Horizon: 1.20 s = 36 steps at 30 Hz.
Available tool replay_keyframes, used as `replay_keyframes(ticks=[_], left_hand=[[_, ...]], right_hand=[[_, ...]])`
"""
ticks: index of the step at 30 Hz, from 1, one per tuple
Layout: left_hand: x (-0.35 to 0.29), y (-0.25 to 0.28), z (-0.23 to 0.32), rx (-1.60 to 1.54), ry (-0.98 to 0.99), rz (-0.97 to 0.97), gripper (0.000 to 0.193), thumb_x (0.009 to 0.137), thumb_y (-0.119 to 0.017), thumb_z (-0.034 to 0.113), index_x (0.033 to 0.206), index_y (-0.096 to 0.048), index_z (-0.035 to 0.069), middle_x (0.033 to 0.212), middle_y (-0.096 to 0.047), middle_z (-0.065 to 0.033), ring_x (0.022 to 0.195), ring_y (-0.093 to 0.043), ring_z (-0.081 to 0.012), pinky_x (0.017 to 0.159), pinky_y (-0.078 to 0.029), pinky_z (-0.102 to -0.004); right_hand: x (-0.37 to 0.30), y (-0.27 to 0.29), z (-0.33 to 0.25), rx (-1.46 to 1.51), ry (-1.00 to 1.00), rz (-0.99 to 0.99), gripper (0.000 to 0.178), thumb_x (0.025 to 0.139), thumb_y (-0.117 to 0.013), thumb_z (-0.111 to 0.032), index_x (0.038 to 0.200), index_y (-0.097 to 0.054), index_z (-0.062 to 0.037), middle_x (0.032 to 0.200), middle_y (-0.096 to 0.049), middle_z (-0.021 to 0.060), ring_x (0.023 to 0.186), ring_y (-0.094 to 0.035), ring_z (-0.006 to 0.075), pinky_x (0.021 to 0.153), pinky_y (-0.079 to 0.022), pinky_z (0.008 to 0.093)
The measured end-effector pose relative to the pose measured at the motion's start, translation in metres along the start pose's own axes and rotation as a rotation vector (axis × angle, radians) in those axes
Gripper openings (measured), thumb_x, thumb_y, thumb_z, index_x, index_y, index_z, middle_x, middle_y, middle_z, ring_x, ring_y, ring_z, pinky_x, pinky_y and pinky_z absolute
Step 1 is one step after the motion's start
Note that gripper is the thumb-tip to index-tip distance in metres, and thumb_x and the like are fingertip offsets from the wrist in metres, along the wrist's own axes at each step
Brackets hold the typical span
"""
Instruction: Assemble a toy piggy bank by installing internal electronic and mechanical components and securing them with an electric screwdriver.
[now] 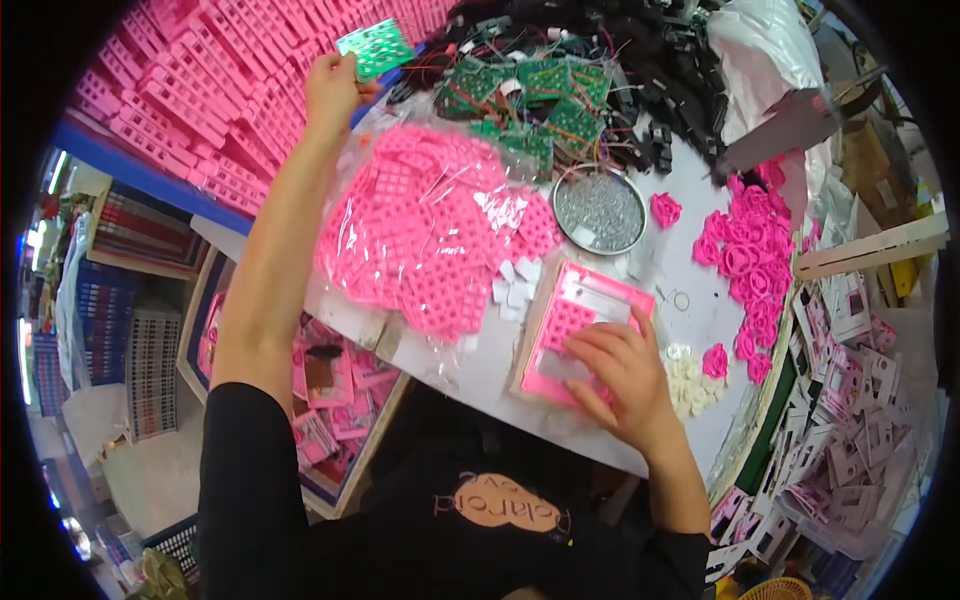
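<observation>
My left hand (338,88) reaches to the far left and pinches a green circuit board (376,50) by its near edge. The board is held above the rows of pink parts, near the blue edge. My right hand (620,372) rests over a pink plastic casing (545,372) at the table's front, its fingers apart and stretched out. Inside the casing lies a small pink button pad (568,325), right at my right fingertips. Part of the casing is covered by that hand.
A clear bag of pink button pads (420,230) fills the middle. Behind it are wired green circuit boards (570,85). Near the casing stand a round tin of small metal bits (600,208) and white squares (515,285). Pink rings (752,250) and cream pieces (692,388) lie rightward.
</observation>
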State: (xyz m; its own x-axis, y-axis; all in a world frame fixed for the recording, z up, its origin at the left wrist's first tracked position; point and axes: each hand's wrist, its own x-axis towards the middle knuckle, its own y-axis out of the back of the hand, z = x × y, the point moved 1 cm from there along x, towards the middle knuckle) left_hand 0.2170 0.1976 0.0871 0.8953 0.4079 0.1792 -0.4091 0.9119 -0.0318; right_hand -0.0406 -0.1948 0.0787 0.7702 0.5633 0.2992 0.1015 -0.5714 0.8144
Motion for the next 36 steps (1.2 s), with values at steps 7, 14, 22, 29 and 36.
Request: replay_keyframes(ticks=[7,14,22,29,36], left_hand=[[-0.041,0.024,0.039,-0.069,-0.193,0.061,0.019,0.103,-0.053,0.019,0.100,-0.057,0.001,0.082,-0.055,-0.0038,0.058,-0.050,-0.0097,0.050,-0.040,-0.0257],[-0.212,-0.041,0.070,0.587,-1.045,-0.472,0.017,0.088,-0.065,-0.001,0.103,-0.064,0.007,0.107,-0.067,-0.0183,0.088,-0.068,-0.0227,0.071,-0.055,-0.0327],[-0.286,-0.028,0.062,-0.214,0.422,-0.647,0.033,0.086,-0.069,0.001,0.114,-0.052,0.002,0.111,-0.055,-0.0087,0.082,-0.059,-0.0102,0.059,-0.047,-0.0239],[-0.279,-0.027,0.040,-0.035,0.544,-0.959,0.026,0.100,-0.061,0.021,0.117,-0.066,0.001,0.072,-0.058,0.0041,0.058,-0.049,-0.0032,0.050,-0.038,-0.0211],[-0.282,-0.026,0.026,-0.075,0.494,-0.880,0.026,0.101,-0.060,0.022,0.113,-0.067,0.001,0.083,-0.065,-0.0004,0.067,-0.058,-0.0053,0.055,-0.045,-0.0208]], right_hand=[[0.002,-0.004,-0.005,0.188,0.006,0.000,0.032,0.080,-0.077,-0.014,0.110,-0.070,-0.0038,0.106,-0.069,0.0093,0.103,-0.064,0.0263,0.110,-0.037,0.0505],[0.053,-0.026,-0.034,1.617,-0.296,0.167,0.071,0.101,-0.043,-0.055,0.149,-0.039,-0.0028,0.145,-0.050,0.0165,0.129,-0.053,0.0317,0.105,-0.045,0.0475],[0.037,-0.016,-0.022,1.604,-0.600,-0.012,0.049,0.107,-0.039,-0.039,0.132,-0.055,-0.0004,0.111,-0.068,0.0114,0.092,-0.066,0.0183,0.073,-0.055,0.0333],[0.033,-0.010,-0.005,1.125,-0.423,-0.109,0.042,0.086,-0.078,-0.016,0.121,-0.063,0.0003,0.104,-0.068,0.0047,0.088,-0.063,0.0092,0.071,-0.054,0.0250],[0.011,0.008,-0.013,0.936,-0.523,-0.105,0.056,0.075,-0.085,-0.015,0.123,-0.060,-0.0004,0.112,-0.065,0.0094,0.096,-0.063,0.0172,0.080,-0.052,0.0328]])
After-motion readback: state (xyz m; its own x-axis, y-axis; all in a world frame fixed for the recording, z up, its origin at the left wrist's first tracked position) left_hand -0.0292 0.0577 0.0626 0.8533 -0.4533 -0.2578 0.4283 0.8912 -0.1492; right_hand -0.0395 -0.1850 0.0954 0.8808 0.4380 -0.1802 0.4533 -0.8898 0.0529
